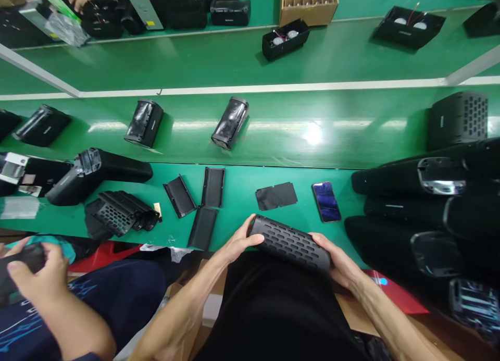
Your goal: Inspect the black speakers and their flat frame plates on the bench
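A black slotted speaker grille [289,242] is held just over the table's near edge, tilted down to the right. My left hand [239,243] grips its left end, thumb on the slotted face and fingers behind. Around its right end my right hand [336,259] is closed, with some fingers hidden. Beyond the grille a thin black sheet [276,195] lies flat on the green table. To its right rests a dark-screened phone [326,201]. Left of my hands lie several curved black panels, among them one panel [179,196] set at an angle and another panel [213,187] upright in view.
More black grilles [121,212] are piled at left, near long black speaker housings [121,166]. Large black housings [394,204] crowd the right side. Speakers [230,122] stand on the green conveyor beyond. A co-worker's hand [45,272] holds a dark part at lower left.
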### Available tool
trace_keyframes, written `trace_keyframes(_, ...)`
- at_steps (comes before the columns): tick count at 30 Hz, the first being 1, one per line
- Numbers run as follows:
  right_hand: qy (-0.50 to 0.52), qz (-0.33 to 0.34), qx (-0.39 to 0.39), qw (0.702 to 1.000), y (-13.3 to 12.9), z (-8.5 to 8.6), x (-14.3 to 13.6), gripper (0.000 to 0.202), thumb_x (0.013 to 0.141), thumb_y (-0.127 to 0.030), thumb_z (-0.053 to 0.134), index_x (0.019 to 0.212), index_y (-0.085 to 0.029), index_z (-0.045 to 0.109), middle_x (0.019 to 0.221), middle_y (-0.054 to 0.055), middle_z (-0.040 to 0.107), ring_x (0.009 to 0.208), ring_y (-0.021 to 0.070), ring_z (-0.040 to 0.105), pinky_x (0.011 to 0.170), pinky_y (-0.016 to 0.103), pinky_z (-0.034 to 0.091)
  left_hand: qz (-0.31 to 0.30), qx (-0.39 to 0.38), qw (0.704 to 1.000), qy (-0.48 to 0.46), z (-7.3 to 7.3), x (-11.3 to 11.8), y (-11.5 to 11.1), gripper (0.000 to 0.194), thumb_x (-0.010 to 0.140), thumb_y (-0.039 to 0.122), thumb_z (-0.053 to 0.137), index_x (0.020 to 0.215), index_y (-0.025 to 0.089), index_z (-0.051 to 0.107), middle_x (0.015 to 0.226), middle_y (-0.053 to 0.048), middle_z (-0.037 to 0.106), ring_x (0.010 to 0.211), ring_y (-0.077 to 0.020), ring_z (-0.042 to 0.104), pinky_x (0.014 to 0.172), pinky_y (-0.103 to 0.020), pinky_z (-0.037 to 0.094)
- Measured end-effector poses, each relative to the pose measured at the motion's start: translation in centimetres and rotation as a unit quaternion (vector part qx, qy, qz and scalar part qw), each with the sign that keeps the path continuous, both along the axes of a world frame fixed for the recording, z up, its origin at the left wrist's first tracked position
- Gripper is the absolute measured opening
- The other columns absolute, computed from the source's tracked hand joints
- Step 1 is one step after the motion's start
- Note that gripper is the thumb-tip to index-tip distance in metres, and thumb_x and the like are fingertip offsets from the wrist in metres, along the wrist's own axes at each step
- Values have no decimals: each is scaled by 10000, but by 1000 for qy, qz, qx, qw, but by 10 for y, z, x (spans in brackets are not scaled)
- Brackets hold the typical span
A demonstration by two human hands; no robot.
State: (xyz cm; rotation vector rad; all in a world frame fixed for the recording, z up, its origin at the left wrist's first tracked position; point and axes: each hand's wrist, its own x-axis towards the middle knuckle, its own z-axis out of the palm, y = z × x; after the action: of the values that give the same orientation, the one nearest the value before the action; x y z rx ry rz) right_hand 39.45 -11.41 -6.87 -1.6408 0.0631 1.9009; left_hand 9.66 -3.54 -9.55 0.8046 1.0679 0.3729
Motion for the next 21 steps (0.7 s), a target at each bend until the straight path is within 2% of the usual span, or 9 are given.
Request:
trace_keyframes(2, 1, 7, -3, 1000, 0, 0, 2, 433, 690, -605, 885, 921, -277, 721, 795, -31, 697, 746, 191, 631, 669, 282, 504, 0, -5, 1000, -7, 0, -3, 1, 1044, 739, 543, 841, 1609, 186, 388, 1616, -150, 480, 1511, -389, 408, 1266, -531, 292)
trace_keyframes(4, 6, 31, 8, 999, -1, 2, 7, 458, 725, -633, 856, 994, -288, 718, 871, -17, 730, 807, 212, 662, 726, 308, 522, -5, 16, 1000, -1, 1, -5, 2, 1057, 742, 568, 832, 1611, 167, 383, 1604, -157, 492, 1501, -396, 420, 1269, -541, 286)
trace_keyframes(9, 47, 145, 90, 984, 2, 14, 23, 648, 727, -598, 874, 1263, -299, 666, 1208, 56, 756, 1082, 306, 711, 953, 419, 526, -34, 76, 996, 30, 2, -7, 14, 1044, 770, 644, 785, 1611, 166, 395, 1590, -152, 514, 1472, -401, 457, 1248, -526, 334)
trace_keyframes(11, 32, 151, 109, 982, 8, 14, 20, 585, 742, -589, 859, 1225, -300, 696, 1214, 72, 761, 1095, 334, 718, 973, 459, 530, -32, 91, 995, 40, -1, -4, 27, 1019, 771, 702, 755, 1584, 170, 448, 1555, -159, 552, 1449, -411, 481, 1233, -531, 354)
trace_keyframes(13, 4, 112, 118, 987, 20, 8, 12, 471, 737, -591, 852, 1111, -325, 746, 1163, 77, 780, 1085, 363, 723, 917, 482, 561, -13, 92, 995, 42, -4, 2, 47, 1048, 768, 761, 718, 1590, 175, 436, 1531, -180, 569, 1422, -416, 505, 1193, -543, 398)
trace_keyframes(15, -28, 45, 121, 991, 44, -1, 4, 383, 702, -586, 869, 974, -335, 769, 1079, 86, 798, 1074, 396, 722, 845, 507, 587, 28, 91, 995, 43, -3, 5, 67, 1099, 781, 798, 673, 1634, 187, 345, 1558, -208, 525, 1348, -410, 565, 1088, -542, 493)
trace_keyframes(17, -52, -3, 126, 991, 81, -10, 3, 379, 672, -606, 875, 891, -324, 749, 985, 86, 804, 1032, 410, 727, 801, 534, 602, 92, 105, 988, 63, 2, 1, 80, 1058, 818, 784, 642, 1642, 203, 319, 1578, -225, 486, 1230, -369, 633, 960, -494, 567)
trace_keyframes(20, -77, -49, 137, 986, 158, -19, 17, 451, 719, -659, 822, 965, -302, 700, 918, 56, 788, 945, 355, 728, 781, 519, 619, 171, 134, 968, 126, 11, -21, 76, 868, 868, 691, 659, 1563, 208, 462, 1490, -215, 568, 1122, -313, 670, 897, -443, 589)
trace_keyframes(21, -95, -93, 129, 983, 187, -21, 23, 467, 759, -646, 805, 1026, -278, 693, 910, 57, 778, 918, 330, 723, 778, 501, 621, 185, 138, 962, 147, 12, -29, 70, 819, 874, 664, 672, 1532, 205, 504, 1436, -209, 609, 1113, -310, 673, 902, -444, 590)
